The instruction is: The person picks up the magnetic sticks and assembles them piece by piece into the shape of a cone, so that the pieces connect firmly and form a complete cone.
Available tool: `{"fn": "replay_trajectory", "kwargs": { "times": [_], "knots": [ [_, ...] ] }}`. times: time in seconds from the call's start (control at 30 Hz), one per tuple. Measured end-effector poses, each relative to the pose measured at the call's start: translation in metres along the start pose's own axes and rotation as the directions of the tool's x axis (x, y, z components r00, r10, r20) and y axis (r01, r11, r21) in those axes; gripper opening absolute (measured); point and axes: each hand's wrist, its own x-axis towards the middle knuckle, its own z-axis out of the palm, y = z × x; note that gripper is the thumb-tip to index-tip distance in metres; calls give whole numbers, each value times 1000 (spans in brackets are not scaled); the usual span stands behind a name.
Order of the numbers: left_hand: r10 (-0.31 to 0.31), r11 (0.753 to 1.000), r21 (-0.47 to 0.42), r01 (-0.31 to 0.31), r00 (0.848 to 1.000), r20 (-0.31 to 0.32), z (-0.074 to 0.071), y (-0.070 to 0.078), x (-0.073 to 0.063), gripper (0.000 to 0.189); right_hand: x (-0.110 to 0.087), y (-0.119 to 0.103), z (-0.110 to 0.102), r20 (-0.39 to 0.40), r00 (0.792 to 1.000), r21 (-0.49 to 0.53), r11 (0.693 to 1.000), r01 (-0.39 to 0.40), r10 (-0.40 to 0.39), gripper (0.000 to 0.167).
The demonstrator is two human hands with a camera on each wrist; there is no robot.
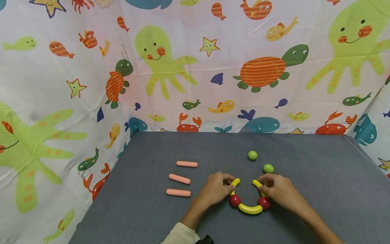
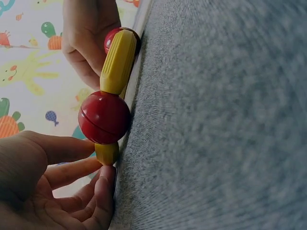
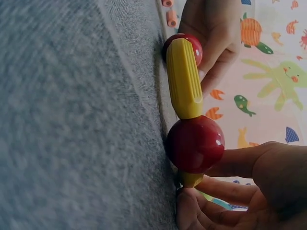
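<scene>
Now, far from the bench's back edge (image 1: 231, 135), our left fingers (image 1: 228, 177) pinch one banana (image 1: 236, 182), right fingers (image 1: 265, 177) another banana (image 1: 257, 183); seems we're placing both; next, let go softly.

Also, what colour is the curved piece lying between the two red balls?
The curved piece is yellow, showing best in the head view.

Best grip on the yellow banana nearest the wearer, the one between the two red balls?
I'd pinch the yellow banana at mid-length, coming from above, closing across its inner and outer curved sides. It lies lengthwise between the left red ball and right red ball, which seem to touch its ends, so the middle looks most exposed.
</scene>
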Motion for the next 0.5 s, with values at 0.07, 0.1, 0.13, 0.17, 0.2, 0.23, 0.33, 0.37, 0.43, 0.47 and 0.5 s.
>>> {"fn": "replay_trajectory", "kwargs": {
  "times": [0.07,0.1,0.13,0.17,0.2,0.23,0.33,0.37,0.43,0.47,0.5],
  "knots": [
    [4,1000,1,-4,1000,0,0,0,0,26,0,0,0,1,1000,0,1000,-4,4,26],
    [3,1000,1,-3,1000,0,0,0,-1,25,0,0,0,0,1000,-3,1000,0,0,27],
    [2,1000,0,-2,1000,0,0,0,-1,25,0,1,1,-2,1000,-5,1000,3,-3,27],
    [1,1000,-1,-1,1000,0,-1,0,-1,25,0,1,1,-3,1000,-9,1000,8,-8,27],
    [-1,1000,1,1,1000,1,-1,1,-1,25,0,1,1,-4,1000,-11,1000,9,-9,27],
    [0,1000,2,0,1000,1,-1,1,-1,26,0,1,1,-4,1000,-14,1000,14,-14,27],
    [-4,1000,2,4,1000,6,-1,1,-1,26,0,2,1,-3,1000,-19,999,25,-25,26],
    [-6,1000,1,6,1000,8,-1,0,-1,26,0,2,1,0,1000,-17,1000,24,-24,26],
    [-8,1000,-4,8,1000,11,-2,0,0,26,0,2,1,5,1000,-15,1000,16,-16,26],
    [-10,1000,-8,10,1000,11,-2,-1,0,26,1,2,1,7,1000,-15,1000,12,-12,27],
    [-11,1000,-12,11,1000,10,-2,-1,1,26,1,2,1,8,1000,-14,1000,8,-8,27]
  ]
}}
